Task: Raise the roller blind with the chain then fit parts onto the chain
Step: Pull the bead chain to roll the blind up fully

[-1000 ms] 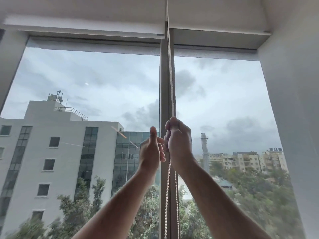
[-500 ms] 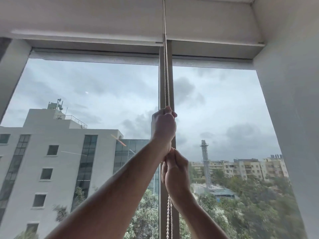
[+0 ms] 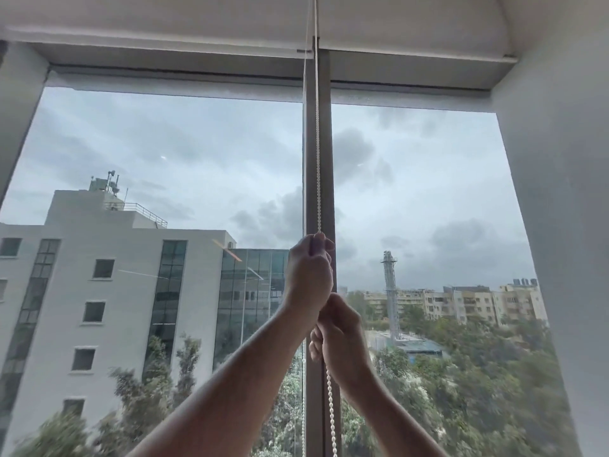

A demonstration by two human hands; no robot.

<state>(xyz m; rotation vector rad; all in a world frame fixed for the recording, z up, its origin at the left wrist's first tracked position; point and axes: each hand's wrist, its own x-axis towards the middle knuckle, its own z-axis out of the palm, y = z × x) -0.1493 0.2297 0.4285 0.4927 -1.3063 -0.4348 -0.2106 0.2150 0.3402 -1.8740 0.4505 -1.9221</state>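
A: Right, first entry: the white beaded plastic chain [image 3: 318, 159] hangs straight down in front of the grey vertical window mullion [image 3: 324, 143], centre of view. A second, thinner strand runs just left of it from the top.

B: Where does it start?

A: At the end of the white roller blind [image 3: 158, 24], which is raised; its bottom edge sits near the top of the window, so nearly all the glass is uncovered. A second white blind [image 3: 412, 28] on the right is raised as well.

B: Hands?

A: Both on the chain, one above the other. The left hand [image 3: 308, 275] is uppermost, fingers curled into a fist round the bead strand, which enters the fist at the top. The right hand [image 3: 342, 341] sits directly beneath, touching the left wrist, fingers also curled tight round the chain. Below it the beads hang free to the bottom edge of the view.

B: Is the chain taut?

A: Above the left hand it looks straight. Between the two fists it is hidden.

B: Surroundings?

A: White wall [image 3: 560, 225] at the right. Through the glass: a pale multi-storey building [image 3: 99, 275] at left with a glass-fronted section, a grey slim tower [image 3: 390, 285] at right, low blocks beyond, green treetops [image 3: 478, 390] below, heavy grey cloud overhead.
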